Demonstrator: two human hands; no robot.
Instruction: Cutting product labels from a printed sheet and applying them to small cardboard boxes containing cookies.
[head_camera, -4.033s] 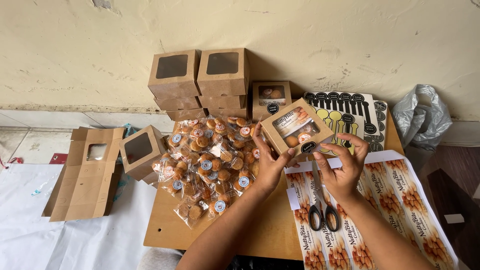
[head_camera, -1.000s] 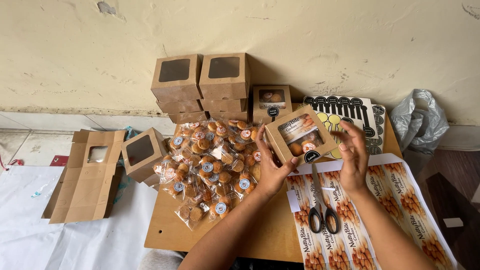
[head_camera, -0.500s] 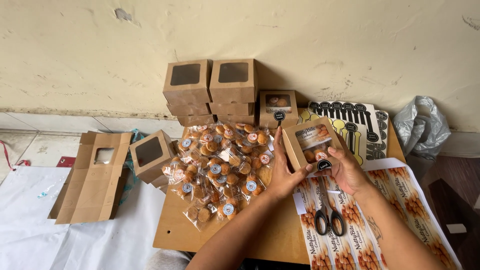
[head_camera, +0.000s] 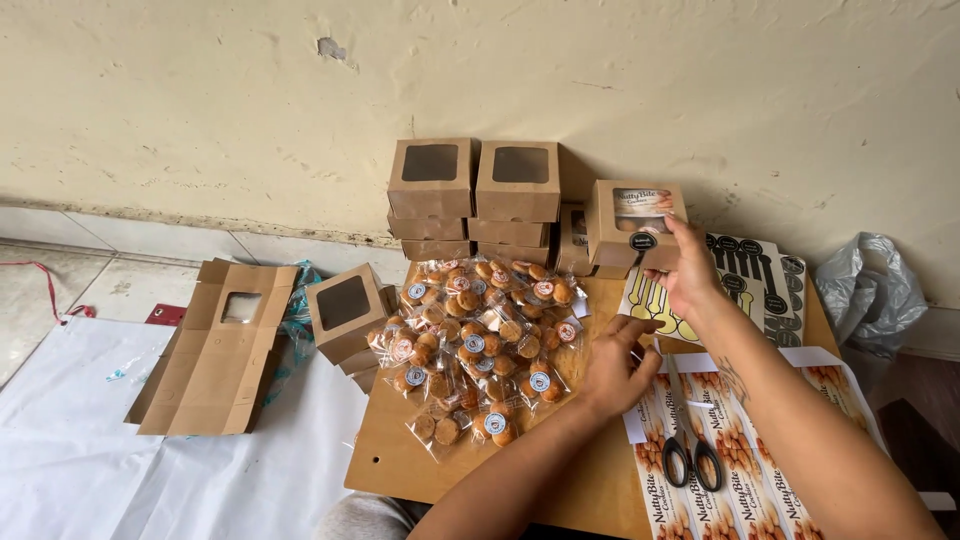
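Your right hand (head_camera: 688, 272) grips the filled window box (head_camera: 636, 224) by its front edge, fingers closed on it, holding it just right of the stacked empty window boxes (head_camera: 476, 198) at the back of the low wooden table (head_camera: 400, 455). Your left hand (head_camera: 618, 362) holds nothing; it hovers half open with loosely curled fingers over the table, just right of the heap of bagged cookies (head_camera: 482, 345). Black-handled scissors (head_camera: 688, 440) lie on the printed label sheet (head_camera: 745, 470), nearer you than the box. Flattened cartons (head_camera: 213, 345) rest on the floor left of the table.
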